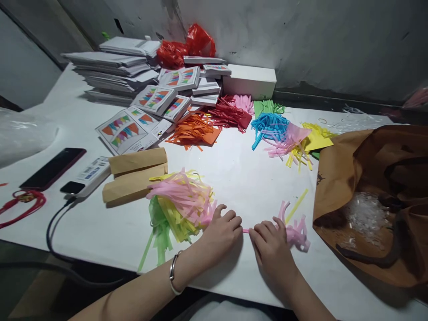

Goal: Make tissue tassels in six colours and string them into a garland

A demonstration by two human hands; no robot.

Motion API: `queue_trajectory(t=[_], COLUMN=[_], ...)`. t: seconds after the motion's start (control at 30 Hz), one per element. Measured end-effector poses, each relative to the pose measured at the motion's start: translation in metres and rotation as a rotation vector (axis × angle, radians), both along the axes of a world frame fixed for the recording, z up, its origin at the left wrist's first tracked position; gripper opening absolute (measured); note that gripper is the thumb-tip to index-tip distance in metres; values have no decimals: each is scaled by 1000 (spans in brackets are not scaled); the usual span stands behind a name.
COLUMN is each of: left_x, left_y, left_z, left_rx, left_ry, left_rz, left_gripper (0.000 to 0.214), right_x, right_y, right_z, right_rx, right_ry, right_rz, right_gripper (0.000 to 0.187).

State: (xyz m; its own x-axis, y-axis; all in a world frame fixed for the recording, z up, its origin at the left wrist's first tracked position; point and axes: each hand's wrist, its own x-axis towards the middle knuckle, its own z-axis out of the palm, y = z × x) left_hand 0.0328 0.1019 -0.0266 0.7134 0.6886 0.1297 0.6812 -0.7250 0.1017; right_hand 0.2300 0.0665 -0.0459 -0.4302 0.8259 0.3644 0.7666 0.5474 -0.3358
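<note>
The person's two hands lay low over the white table (230,165), close together, with a thin pink strip (245,231) stretched between them just above or on the surface. The left hand (223,228) had its grip closed on the strip's one end, fingers curled down; the right hand (269,240) had its grip closed on the other. Beyond the right hand spread a pink fringe (297,234), with a yellow strip (297,205) slanting up beside it. Just beside the left hand sat a pink tassel bundle (180,194) over yellow fringe (177,223), with green fringe (160,238) at its left. Farther back lay an orange bundle (192,130) and a blue bundle (270,126); at the right stood an open brown bag (334,178).
</note>
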Motion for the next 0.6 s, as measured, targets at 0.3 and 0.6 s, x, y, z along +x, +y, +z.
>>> queue_trajectory(t=[0.3, 0.6], left_x=[5, 20], left_y=[9, 18], left_z=[0, 1], left_rx=[-136, -201], left_ry=[-78, -19], left_rz=[107, 67], left_gripper=[14, 19], right_x=[-3, -6], right_y=[17, 19], right_z=[-3, -7], right_rx=[202, 291], right_ry=[-235, -274], right_rz=[144, 126], right_gripper=[23, 17])
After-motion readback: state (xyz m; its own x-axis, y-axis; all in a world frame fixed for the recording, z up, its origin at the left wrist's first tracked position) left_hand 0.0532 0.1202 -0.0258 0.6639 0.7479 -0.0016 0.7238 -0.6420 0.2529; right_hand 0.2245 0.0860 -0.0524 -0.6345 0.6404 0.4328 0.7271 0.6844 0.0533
